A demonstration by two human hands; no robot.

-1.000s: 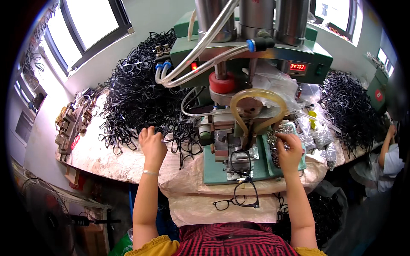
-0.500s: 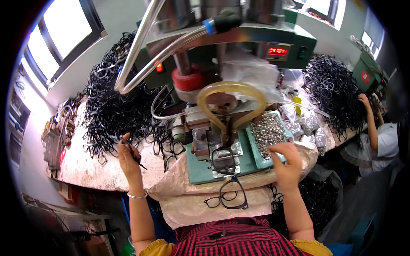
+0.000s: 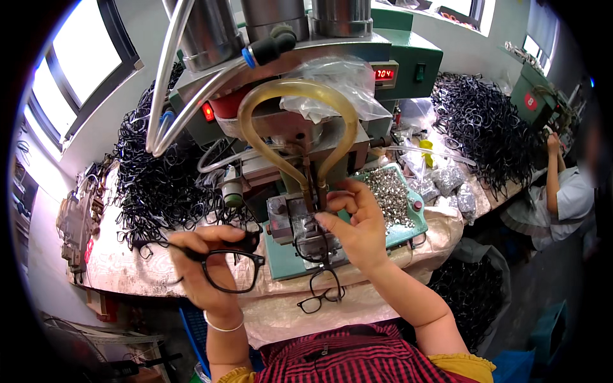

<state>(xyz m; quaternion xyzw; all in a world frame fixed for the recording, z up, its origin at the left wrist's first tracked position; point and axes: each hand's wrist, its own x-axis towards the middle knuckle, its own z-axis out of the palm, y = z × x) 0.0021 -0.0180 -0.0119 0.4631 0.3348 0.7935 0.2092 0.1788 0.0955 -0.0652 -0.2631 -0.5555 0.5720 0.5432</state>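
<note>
My left hand [image 3: 205,279], wearing a bracelet, is closed around a black eyeglass frame [image 3: 258,260] raised left of the press. One rim faces me, and the fingers cover part of the frame. My right hand [image 3: 359,231] reaches to the metal fixture [image 3: 280,216] under the press's nozzles. Its thumb and forefinger are pinched together there; whatever is between them is too small to make out. Another black eyeglass frame [image 3: 306,259] sits at the fixture, partly hidden. Below it, more black eyeglass frames [image 3: 301,305] rest over the cloth in front of me.
A green tray [image 3: 418,220] of small metal pieces stands right of the fixture. Clear tubes [image 3: 156,108] and a yellowish hose loop [image 3: 350,121] hang before the press. Black frames are heaped on the left [image 3: 150,185] and right [image 3: 485,127]. Another person [image 3: 562,191] works at far right.
My left hand has come nearer the press, and the eyeglass frame in it now shows plainly. My right hand has moved left from the tray to the fixture. The whole view has shifted.
</note>
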